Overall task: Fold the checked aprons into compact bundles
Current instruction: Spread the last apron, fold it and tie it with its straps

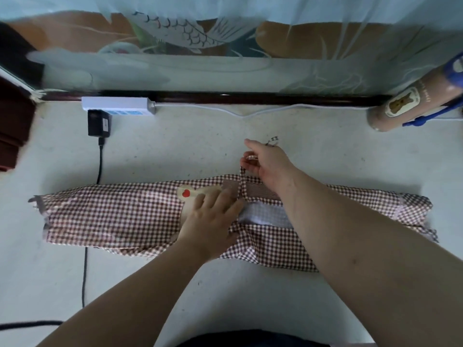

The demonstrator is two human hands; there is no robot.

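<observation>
You have one checked apron (112,216) before you, folded long. Your left hand (213,221) presses flat on it; your right hand (265,161) pinches one strap (242,181).

The right hand (269,161) hides part of the strap (242,182); the edge crops the bottle (406,101).

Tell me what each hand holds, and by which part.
The right hand pinches the thin strap of the checked apron, just past its far edge. The left hand holds nothing; its fingers press flat on the apron's middle.
</observation>
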